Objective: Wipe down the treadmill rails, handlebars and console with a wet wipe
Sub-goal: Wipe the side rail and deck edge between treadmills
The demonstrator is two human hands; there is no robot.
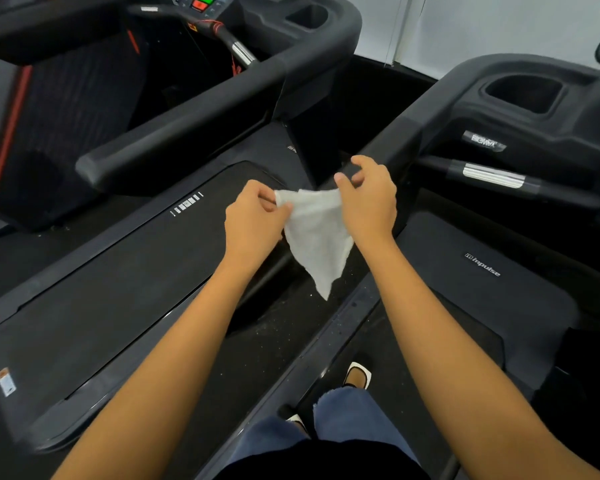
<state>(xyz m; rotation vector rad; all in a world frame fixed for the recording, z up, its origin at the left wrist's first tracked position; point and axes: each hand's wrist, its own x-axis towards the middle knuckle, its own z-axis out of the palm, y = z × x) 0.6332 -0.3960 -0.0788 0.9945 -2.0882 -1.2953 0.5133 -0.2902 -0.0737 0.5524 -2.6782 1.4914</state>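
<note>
I see left hand [253, 216] and right hand [368, 199] each pinching a top corner of the wet wipe [316, 230], spread between them, right of the handlebar [187, 133]. Fingertip grip only: one slip could drop it onto the gritty floor [274, 334] below.

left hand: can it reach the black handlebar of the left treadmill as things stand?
Probably yes. The long black padded handlebar lies ahead and left of the left hand with nothing between. But that hand pinches the white wet wipe together with the right hand, so one must let go first.
</note>
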